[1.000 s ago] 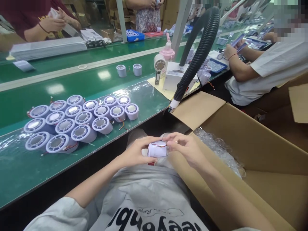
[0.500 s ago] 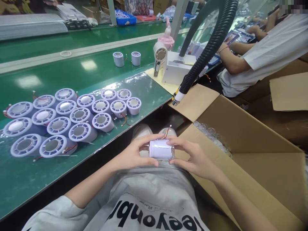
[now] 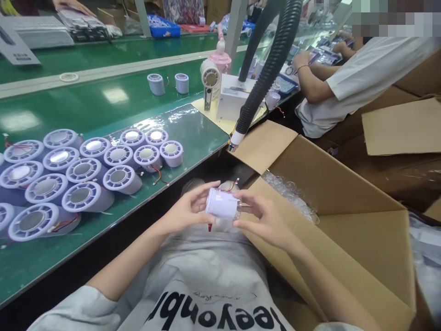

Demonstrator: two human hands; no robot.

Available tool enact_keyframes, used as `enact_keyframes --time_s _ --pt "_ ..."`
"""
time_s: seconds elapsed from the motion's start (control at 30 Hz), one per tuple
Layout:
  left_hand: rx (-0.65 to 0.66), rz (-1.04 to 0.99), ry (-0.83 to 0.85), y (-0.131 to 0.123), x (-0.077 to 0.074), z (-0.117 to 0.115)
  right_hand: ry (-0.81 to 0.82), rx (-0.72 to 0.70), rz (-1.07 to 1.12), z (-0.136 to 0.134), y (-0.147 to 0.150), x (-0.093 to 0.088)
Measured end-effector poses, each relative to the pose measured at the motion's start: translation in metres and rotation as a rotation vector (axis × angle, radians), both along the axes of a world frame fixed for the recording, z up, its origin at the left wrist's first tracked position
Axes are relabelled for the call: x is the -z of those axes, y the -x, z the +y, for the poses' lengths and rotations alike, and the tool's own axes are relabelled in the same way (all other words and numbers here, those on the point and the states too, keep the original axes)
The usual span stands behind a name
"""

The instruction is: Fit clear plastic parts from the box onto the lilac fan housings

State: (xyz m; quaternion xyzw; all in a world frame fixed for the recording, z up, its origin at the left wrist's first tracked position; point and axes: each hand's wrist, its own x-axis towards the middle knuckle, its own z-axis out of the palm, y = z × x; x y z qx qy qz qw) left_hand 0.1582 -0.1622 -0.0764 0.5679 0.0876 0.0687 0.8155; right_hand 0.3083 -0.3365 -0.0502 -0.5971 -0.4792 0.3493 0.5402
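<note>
A lilac cylinder-shaped housing (image 3: 222, 203) lies on its side above my lap, held between both hands. My left hand (image 3: 191, 209) grips its left end, the thumb low in front and the fingers behind the upper edge. At the clear right end, my right hand (image 3: 260, 216) has its fingers on top and its thumb below. Thin coloured wires (image 3: 234, 184) with a small white plug stick up behind the housing. Something small and red shows under it, too little to name. Several similar lilac housings (image 3: 119, 177) stand close together on the green bench to the left.
An open cardboard box (image 3: 344, 239) stands at my right, with clear plastic pieces (image 3: 292, 195) by its flap. A black ribbed hose (image 3: 265, 69) hangs over the bench edge. Nearby are a handheld fan (image 3: 210, 76) and a white box (image 3: 232, 99). A co-worker's arm (image 3: 315, 82) is at right.
The bench and box have shifted left in view. The held housing has risen slightly and tilted, its right end lower. At top left, a hand and a pale printed panel have come into view.
</note>
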Motion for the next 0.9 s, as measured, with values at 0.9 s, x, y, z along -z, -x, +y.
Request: enact_keyframes --time_s 0.9 --pt "-0.05 0.298 0.001 -0.077 -0.017 0.037 -0.119 0.113 0.395 0.045 -0.063 0.054"
